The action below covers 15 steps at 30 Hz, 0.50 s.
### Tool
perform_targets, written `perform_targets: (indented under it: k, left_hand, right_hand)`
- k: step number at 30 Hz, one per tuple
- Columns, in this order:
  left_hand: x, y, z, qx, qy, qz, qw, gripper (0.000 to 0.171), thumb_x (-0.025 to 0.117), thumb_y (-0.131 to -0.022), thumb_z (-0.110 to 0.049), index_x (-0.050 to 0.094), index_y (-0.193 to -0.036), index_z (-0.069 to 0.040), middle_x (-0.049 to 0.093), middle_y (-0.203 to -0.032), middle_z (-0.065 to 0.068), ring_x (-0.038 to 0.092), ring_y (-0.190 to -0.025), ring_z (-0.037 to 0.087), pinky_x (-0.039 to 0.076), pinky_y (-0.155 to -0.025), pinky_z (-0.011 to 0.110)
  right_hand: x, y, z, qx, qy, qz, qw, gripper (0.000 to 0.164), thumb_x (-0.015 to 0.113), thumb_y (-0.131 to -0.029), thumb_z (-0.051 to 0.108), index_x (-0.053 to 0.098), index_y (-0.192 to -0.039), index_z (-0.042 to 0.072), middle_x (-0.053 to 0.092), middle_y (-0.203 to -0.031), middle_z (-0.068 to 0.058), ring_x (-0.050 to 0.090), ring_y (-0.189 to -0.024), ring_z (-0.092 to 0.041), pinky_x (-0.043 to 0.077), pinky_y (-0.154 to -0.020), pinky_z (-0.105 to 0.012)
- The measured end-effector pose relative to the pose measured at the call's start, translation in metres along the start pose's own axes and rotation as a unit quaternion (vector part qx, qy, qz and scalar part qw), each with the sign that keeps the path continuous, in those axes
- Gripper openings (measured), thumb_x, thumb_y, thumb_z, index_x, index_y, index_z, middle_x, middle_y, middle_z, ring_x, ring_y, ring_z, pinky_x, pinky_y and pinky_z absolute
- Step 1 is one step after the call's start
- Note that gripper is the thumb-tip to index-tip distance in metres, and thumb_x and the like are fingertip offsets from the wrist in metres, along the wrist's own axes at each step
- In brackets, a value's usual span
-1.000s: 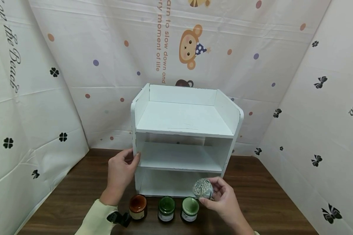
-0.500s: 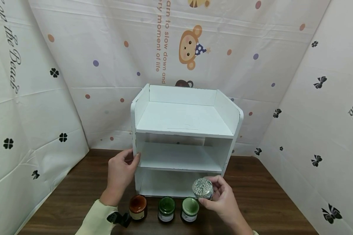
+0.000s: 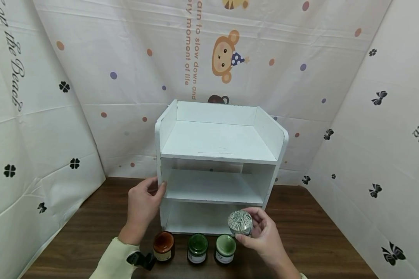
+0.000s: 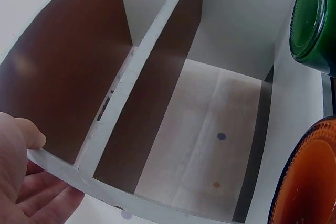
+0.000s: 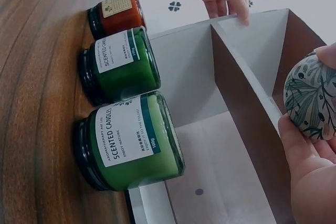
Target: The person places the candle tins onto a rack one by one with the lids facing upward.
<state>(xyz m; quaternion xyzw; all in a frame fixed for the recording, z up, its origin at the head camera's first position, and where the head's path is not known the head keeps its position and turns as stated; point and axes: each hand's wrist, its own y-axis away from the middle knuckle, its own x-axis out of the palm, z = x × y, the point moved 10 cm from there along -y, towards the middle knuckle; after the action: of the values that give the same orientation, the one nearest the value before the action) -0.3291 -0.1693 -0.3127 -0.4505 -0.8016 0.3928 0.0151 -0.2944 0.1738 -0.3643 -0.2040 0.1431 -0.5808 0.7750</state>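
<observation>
My left hand point(image 3: 143, 203) grips the left side panel of a white three-tier shelf point(image 3: 218, 141), thumb on its front edge and fingers outside. In front of the shelf's lower right, my right hand point(image 3: 267, 236) holds a round leaf-patterned tin point(image 3: 239, 222) between thumb and fingers, above the table. The right wrist view shows the tin's green and white leaves point(image 5: 310, 95) at the frame's edge. Three glass jar candles stand in a row before the shelf: an amber one point(image 3: 163, 242), a dark green one point(image 3: 197, 244) and a light green one point(image 3: 225, 245). Their black lids face the table.
The shelf stands on a dark wood table point(image 3: 307, 232). Its middle board point(image 3: 214, 186) and bottom board point(image 3: 199, 217) bear nothing visible. Printed white cloth point(image 3: 125, 58) hangs behind and at both sides. A black strap point(image 3: 141, 259) sits on the left wrist.
The tin has turned and tilted slightly in my right hand. My left hand, the shelf and the jar candles stay where they were.
</observation>
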Motion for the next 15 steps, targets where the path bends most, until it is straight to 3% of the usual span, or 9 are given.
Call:
perform_targets:
  k: [7,15]
  left_hand:
    - [0.0000,0.0006,-0.0008,0.001,0.001,0.001,1.0000,0.026,0.077,-0.092,-0.018,0.076,-0.112,-0.002,0.079,-0.101,0.016,0.077,-0.083,0.028,0.064,-0.071,0.046]
    - [-0.0003,-0.0001,-0.0010,0.002,-0.001,0.000,1.0000,0.025,0.077,-0.092,-0.017,0.076,-0.112,-0.002,0.079,-0.101,0.016,0.077,-0.083,0.028,0.064,-0.071,0.046]
  right_hand:
    - [-0.0002,0.0003,0.0030,-0.005,0.019,0.001,1.000,0.059,0.076,-0.074,-0.019,0.047,-0.126,-0.021,0.069,-0.119,-0.005,0.068,-0.106,-0.010,0.057,-0.092,-0.020]
    - [0.0015,-0.0010,0.0069,-0.025,0.004,0.013,1.000,0.058,0.075,-0.075,-0.020,0.046,-0.126,-0.022,0.069,-0.121,-0.006,0.068,-0.107,-0.012,0.057,-0.093,-0.021]
